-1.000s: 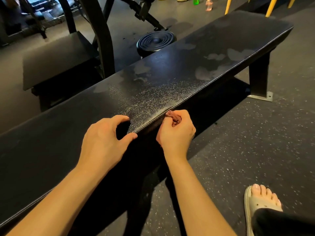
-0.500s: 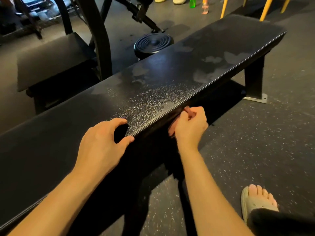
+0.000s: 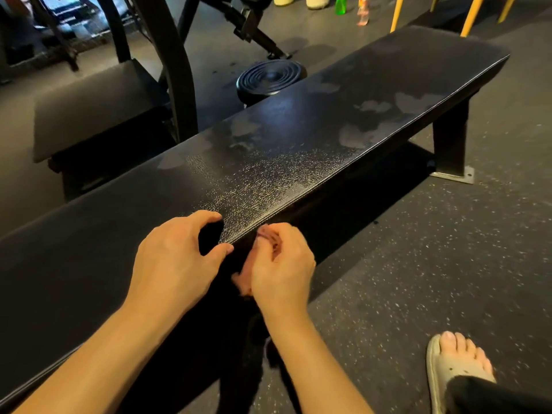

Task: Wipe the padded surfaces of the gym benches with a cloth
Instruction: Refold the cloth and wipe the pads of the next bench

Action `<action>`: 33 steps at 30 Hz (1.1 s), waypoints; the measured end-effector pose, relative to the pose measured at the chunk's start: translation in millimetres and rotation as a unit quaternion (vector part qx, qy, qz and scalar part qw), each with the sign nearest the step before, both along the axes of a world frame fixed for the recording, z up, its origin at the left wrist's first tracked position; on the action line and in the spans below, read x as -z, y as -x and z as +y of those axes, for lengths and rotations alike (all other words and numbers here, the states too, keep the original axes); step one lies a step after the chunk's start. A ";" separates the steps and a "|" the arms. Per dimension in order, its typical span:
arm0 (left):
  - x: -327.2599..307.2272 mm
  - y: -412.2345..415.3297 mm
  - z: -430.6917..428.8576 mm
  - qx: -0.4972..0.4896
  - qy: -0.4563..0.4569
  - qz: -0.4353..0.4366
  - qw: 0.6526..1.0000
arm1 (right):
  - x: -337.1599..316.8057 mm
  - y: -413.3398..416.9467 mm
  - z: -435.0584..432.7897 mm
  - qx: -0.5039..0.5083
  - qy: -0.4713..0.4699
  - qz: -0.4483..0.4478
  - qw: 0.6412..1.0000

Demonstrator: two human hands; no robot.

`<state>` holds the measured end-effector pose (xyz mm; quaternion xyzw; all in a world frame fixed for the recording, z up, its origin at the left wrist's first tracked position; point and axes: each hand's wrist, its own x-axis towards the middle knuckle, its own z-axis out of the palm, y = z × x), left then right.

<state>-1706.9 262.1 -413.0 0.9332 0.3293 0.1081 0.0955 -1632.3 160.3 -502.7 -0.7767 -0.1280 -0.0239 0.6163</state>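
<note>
While the left hand (image 3: 173,258) sits arched on top of the long black grained-vinyl padded table (image 3: 298,150), index tip and thumb tip planted at the front seam with a gap between them and nothing held, the right hand (image 3: 282,264) is bunched around a small crumpled pinkish-brown cloth (image 3: 270,239). Cloth is against the table's front side face, just under the stitched edge. One end shows above the curled fingers, and another sticks out below the palm on the left. The hands are just beside each other.

Table top: speckled sheen near the hands, pale dull patches toward the far end. A dark steel leg with flat foot plate (image 3: 452,174) stands on the dark speckled rubber floor (image 3: 418,249).

Behind the table: black ribbed round disc (image 3: 270,76) on the floor, and a second flat black pad (image 3: 89,106) to its left, beside a curved black frame. Far back: small green bottle (image 3: 340,6), yellow slanted legs (image 3: 470,16). Bottom right: bare foot in a beige slide sandal (image 3: 454,363).
</note>
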 end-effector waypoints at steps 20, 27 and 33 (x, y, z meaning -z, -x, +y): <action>0.0 1.3 1.2 0.003 0.008 0.003 1.000 | -8.1 -60.7 -10.5 0.161 -0.100 -0.017 0.982; -1.4 2.0 0.3 -0.001 0.012 -0.001 1.000 | 16.4 -29.5 -1.0 0.068 -0.094 -0.024 0.993; 0.1 1.3 -0.4 -0.007 0.015 0.003 1.000 | -1.0 -64.7 -10.5 0.146 -0.060 0.028 0.987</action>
